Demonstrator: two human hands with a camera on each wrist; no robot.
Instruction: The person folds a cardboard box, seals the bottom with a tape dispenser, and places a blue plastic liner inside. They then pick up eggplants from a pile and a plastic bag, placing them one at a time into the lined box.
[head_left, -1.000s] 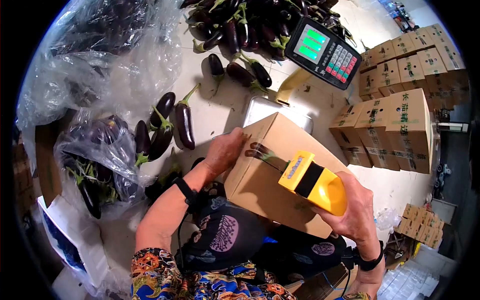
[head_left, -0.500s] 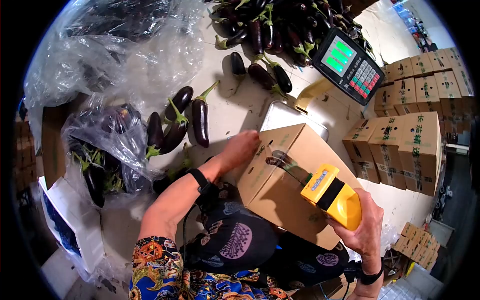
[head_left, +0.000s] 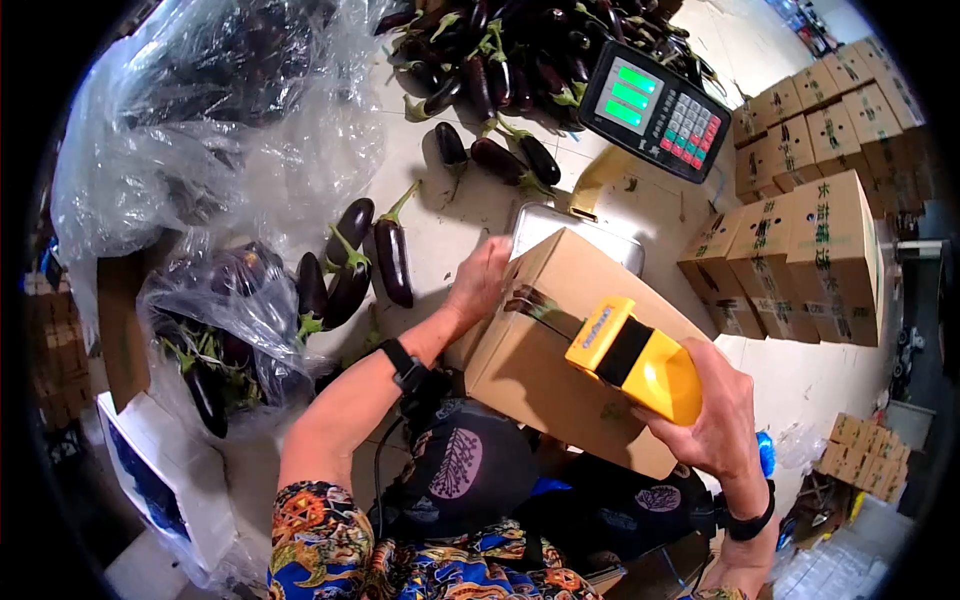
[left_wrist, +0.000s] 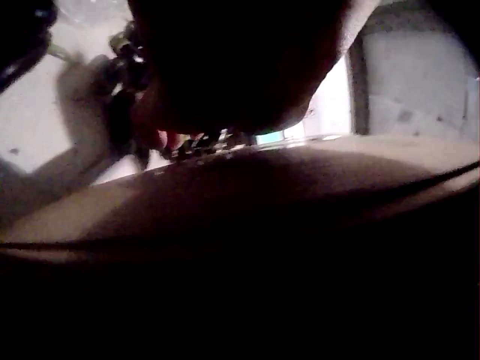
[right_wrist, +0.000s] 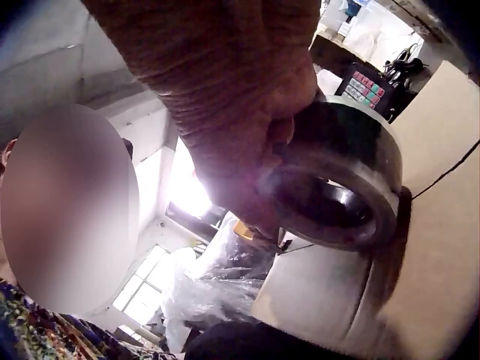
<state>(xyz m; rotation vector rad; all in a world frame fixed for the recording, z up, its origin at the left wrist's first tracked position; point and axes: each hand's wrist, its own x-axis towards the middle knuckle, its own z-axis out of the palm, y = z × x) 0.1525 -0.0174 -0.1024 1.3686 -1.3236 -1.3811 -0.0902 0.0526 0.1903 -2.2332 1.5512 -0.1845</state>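
A brown cardboard box [head_left: 530, 370] stands tilted over the person's knees in the head view. The right hand [head_left: 715, 410] grips a yellow tape dispenser [head_left: 665, 380] with a black band, held against the box's upper face. In the right wrist view, its tape roll [right_wrist: 352, 150] lies close over the cardboard. A thin strip of tape [head_left: 555, 322] runs from the dispenser toward the box's left edge, across a dark printed eggplant picture. The left hand [head_left: 480, 280] holds the box at its far left edge, fingers bent; its fingertips are mostly hidden in the dark left wrist view.
Behind the box is a scale with a metal platform [head_left: 585, 235] and lit display [head_left: 650, 110]. Loose eggplants [head_left: 393, 260] lie on the floor; a larger pile [head_left: 500, 60] is farther back. Plastic-bagged eggplants [head_left: 215, 340] stand left. Stacked boxes [head_left: 790, 265] are at right.
The head view swings, then comes partly back. The left hand has slid slightly toward the far corner along the box's left edge. The right hand keeps the dispenser at nearly the same place.
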